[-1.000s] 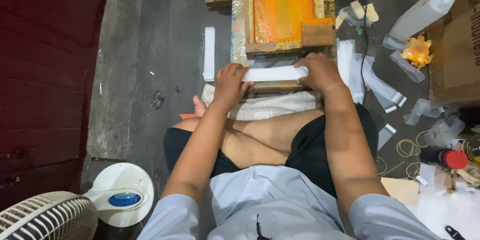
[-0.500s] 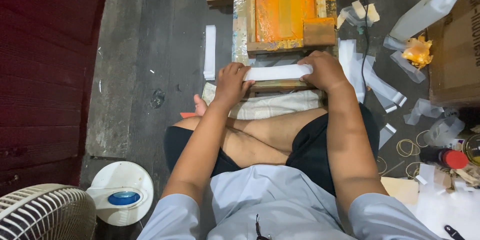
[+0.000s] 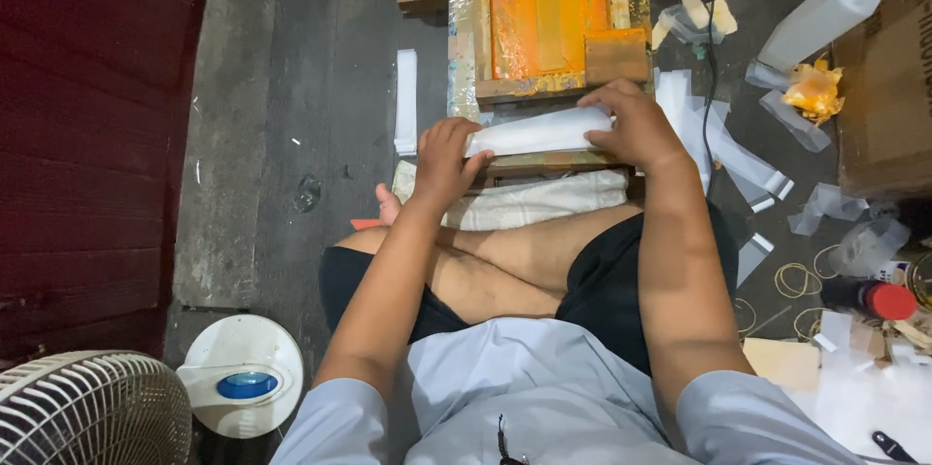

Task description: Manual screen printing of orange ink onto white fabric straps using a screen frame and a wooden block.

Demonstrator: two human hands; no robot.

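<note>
Head view looks down on your crossed legs on the dark floor (image 3: 291, 86), with an orange-stained wooden printing frame (image 3: 553, 18) ahead of your knees. A folded white cloth (image 3: 544, 201) lies at its near edge. Across that edge you hold a white strip bundle (image 3: 539, 131) level, your left hand (image 3: 447, 162) closed on one end, your right hand (image 3: 631, 125) closed on the other. Loose white strips (image 3: 738, 159) lie scattered to the right.
</note>
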